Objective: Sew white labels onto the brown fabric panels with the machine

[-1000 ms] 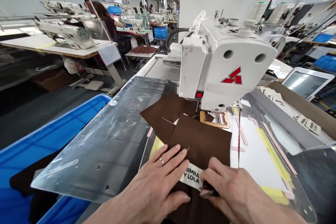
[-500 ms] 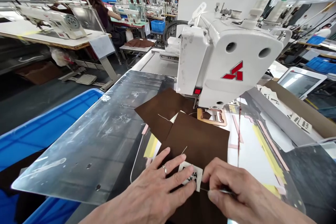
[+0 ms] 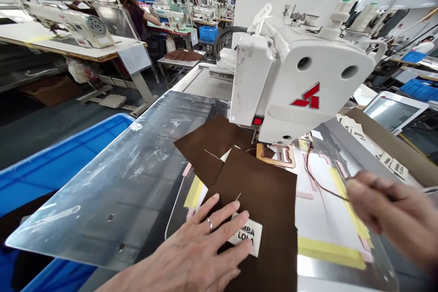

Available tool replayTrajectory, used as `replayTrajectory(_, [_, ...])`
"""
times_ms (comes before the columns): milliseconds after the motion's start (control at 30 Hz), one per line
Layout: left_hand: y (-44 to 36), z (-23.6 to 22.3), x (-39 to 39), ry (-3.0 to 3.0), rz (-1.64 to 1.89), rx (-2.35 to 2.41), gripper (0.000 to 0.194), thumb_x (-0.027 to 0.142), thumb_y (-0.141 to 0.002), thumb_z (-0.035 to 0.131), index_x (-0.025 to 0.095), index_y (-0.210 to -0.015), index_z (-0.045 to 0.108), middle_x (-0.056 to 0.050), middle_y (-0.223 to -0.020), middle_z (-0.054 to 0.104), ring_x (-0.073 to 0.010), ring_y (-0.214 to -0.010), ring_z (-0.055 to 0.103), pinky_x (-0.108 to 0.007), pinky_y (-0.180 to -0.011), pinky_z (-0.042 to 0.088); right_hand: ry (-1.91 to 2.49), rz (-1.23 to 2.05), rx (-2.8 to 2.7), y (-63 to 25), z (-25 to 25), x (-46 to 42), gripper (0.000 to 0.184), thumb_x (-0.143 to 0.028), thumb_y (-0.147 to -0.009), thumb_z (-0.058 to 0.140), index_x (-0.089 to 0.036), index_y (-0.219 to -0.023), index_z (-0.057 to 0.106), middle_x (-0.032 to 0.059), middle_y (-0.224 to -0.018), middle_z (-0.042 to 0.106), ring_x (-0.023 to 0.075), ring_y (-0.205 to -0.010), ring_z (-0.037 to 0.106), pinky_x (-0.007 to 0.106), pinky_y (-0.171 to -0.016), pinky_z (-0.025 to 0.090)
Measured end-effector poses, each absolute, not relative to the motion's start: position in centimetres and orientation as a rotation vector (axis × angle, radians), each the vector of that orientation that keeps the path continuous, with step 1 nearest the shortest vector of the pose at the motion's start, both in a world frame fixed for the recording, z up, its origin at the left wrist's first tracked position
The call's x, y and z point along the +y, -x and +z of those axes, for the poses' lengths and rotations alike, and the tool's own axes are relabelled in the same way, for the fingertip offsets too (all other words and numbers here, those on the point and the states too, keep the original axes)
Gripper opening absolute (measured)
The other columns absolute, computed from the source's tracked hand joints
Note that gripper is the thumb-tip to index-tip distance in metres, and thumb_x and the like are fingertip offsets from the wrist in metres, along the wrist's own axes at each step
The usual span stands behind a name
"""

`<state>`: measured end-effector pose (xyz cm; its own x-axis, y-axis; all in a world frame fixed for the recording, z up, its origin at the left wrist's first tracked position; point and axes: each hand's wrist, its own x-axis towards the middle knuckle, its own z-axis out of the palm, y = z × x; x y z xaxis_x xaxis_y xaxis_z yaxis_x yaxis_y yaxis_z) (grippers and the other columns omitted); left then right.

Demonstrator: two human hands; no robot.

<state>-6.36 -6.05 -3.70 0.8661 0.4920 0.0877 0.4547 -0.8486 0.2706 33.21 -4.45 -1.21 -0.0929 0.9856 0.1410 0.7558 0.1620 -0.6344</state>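
My left hand (image 3: 205, 242) lies flat with fingers spread, pressing on a dark brown fabric panel (image 3: 263, 187). Its fingertips partly cover a white label (image 3: 253, 237) with black lettering on that panel. A short loose thread stands near the index and middle fingers. My right hand (image 3: 390, 219), smeared by motion, is closed at the right, away from the fabric. It grips a thin metal tool (image 3: 430, 189), whose kind I cannot make out. A brown cord (image 3: 323, 188) runs from the sewing machine head (image 3: 294, 82) to this hand.
A copper-coloured clamp frame (image 3: 275, 155) sits under the machine head. Another brown panel (image 3: 208, 146) lies behind on the clear plastic plate (image 3: 137, 182). To the left is a blue bin (image 3: 85, 146); to the right, a box of labels (image 3: 376, 150) and a screen (image 3: 393, 109). People sew farther back.
My right hand has moved right and up from beside the label, drawing the brown cord sideways. My left hand stays on the fabric, and more of the label's lettering shows.
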Motion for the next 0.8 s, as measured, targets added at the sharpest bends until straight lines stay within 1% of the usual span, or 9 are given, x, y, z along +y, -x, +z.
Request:
replayTrajectory(33, [6.5,-3.9,-6.1,-2.789,0.287,0.742,0.047,0.02,-0.099,0.068,0.023,-0.145,0.06,-0.007,-0.16,0.05,-0.0327,-0.152,0.043,-0.052,-0.13,0.028,1.598,0.641,-2.019,-31.8,-1.6,-4.8,0.037,-0.046,-0.108,0.053,-0.025,-0.078,0.06,-0.0015,-0.061,0.052,0.0148,-0.05,0.053,0.027,-0.046,0.045])
replayTrajectory(100, [6.7,-4.2,-6.3,-2.745,0.468,0.811,0.04,0.014,-0.101,0.058,0.019,-0.141,0.063,-0.008,-0.157,0.054,-0.0287,-0.152,0.043,-0.046,-0.129,0.034,1.452,0.81,-2.21,-28.1,-2.4,-5.6,0.016,-0.037,-0.108,0.054,-0.027,-0.107,0.066,0.0008,-0.088,0.065,0.0157,-0.068,0.065,0.026,-0.058,0.053])
replayTrajectory(200, [6.6,-4.4,-6.7,-2.608,0.762,0.929,0.035,0.005,-0.104,0.046,0.019,-0.126,0.069,-0.005,-0.138,0.067,-0.0207,-0.14,0.054,-0.036,-0.126,0.039,1.214,0.808,-2.467,-22.9,-3.5,-6.3,0.022,-0.021,-0.104,0.049,-0.026,-0.122,0.061,0.003,-0.104,0.062,0.015,-0.069,0.064,0.028,-0.058,0.052])
replayTrajectory(267, [6.4,-4.2,-7.1,-2.566,0.859,0.928,0.029,0.01,-0.107,0.047,0.02,-0.117,0.072,-0.003,-0.122,0.071,-0.0175,-0.123,0.063,-0.032,-0.121,0.044,1.149,0.728,-2.634,-20.8,-3.8,-6.2,0.021,-0.014,-0.098,0.052,-0.023,-0.114,0.061,0.0034,-0.103,0.058,0.0158,-0.066,0.061,0.029,-0.054,0.047])
replayTrajectory(367, [6.1,-3.5,-7.5,-2.639,0.737,0.883,0.024,0.018,-0.11,0.048,0.019,-0.114,0.072,-0.004,-0.111,0.071,-0.0183,-0.108,0.067,-0.032,-0.113,0.05,1.161,0.631,-2.829,-19.4,-3.5,-5.4,0.014,-0.013,-0.095,0.058,-0.022,-0.104,0.06,0.0027,-0.1,0.056,0.017,-0.065,0.058,0.032,-0.051,0.035])
replayTrajectory(433, [6.1,-3.3,-7.6,-2.696,0.608,0.905,0.022,0.022,-0.111,0.05,0.018,-0.118,0.071,-0.006,-0.113,0.071,-0.0206,-0.109,0.066,-0.034,-0.112,0.052,1.2,0.66,-2.861,-19.0,-3.0,-4.8,0.01,-0.015,-0.096,0.06,-0.024,-0.1,0.059,0.0008,-0.098,0.056,0.0159,-0.063,0.055,0.032,-0.052,0.031])
replayTrajectory(567, [6.4,-3.9,-7.2,-2.772,0.569,0.892,0.023,0.024,-0.109,0.051,0.02,-0.124,0.069,-0.006,-0.118,0.07,-0.022,-0.112,0.066,-0.037,-0.115,0.051,1.181,0.839,-2.774,-18.6,-2.0,-4.3,0.011,-0.013,-0.092,0.06,-0.023,-0.091,0.057,-0.0013,-0.096,0.059,0.0132,-0.067,0.052,0.03,-0.058,0.032])
replayTrajectory(700, [6.7,-4.7,-7.0,-2.788,0.571,0.895,0.026,0.023,-0.11,0.047,0.021,-0.123,0.07,-0.007,-0.115,0.07,-0.022,-0.111,0.066,-0.038,-0.114,0.052,1.308,1.189,-2.485,-18.2,-1.8,-3.8,0.02,-0.014,-0.082,0.063,-0.022,-0.075,0.046,-0.0078,-0.071,0.051,0.0089,-0.058,0.041,0.024,-0.053,0.03])
replayTrajectory(800, [6.7,-4.5,-7.4,-2.799,0.566,0.899,0.028,0.026,-0.112,0.044,0.021,-0.122,0.07,-0.008,-0.114,0.069,-0.0219,-0.112,0.066,-0.039,-0.115,0.051,1.336,1.403,-2.376,-17.6,-1.8,-3.4,0.019,-0.018,-0.082,0.064,-0.023,-0.075,0.048,-0.0103,-0.059,0.044,0.0092,-0.056,0.035,0.022,-0.051,0.028])
